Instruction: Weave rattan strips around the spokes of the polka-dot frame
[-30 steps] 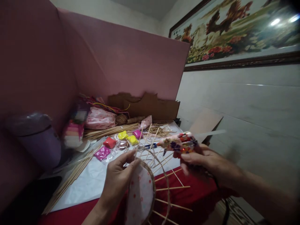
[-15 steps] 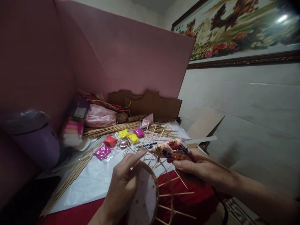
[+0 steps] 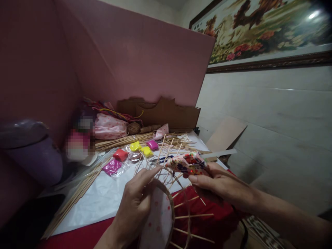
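My left hand (image 3: pixel 133 202) is closed on the rim of a round piece (image 3: pixel 157 219) lined with white, red-dotted cloth. Thin wooden sticks (image 3: pixel 195 217) radiate from its edge, and a loop of twine (image 3: pixel 189 211) runs across them. In my right hand (image 3: pixel 220 181) is a flower-patterned hot glue gun (image 3: pixel 184 163) with a small red light. A translucent glue stick (image 3: pixel 223 153) juts from its back. The nozzle points left, close to my left fingertips and the upper sticks; I cannot tell whether it touches them.
Clay packets (image 3: pixel 121 155) in several colours lie on a white sheet (image 3: pixel 95 204) over red cloth. Bundled sticks (image 3: pixel 75 197) run along the left; twine balls (image 3: pixel 134 128) and torn cardboard (image 3: pixel 168 112) stand behind. A lilac bin (image 3: pixel 33 155) is at far left, a tiled wall at right.
The view has shifted slightly. Both hands keep their grips, and the glue gun stays near the left fingertips with little visible movement.
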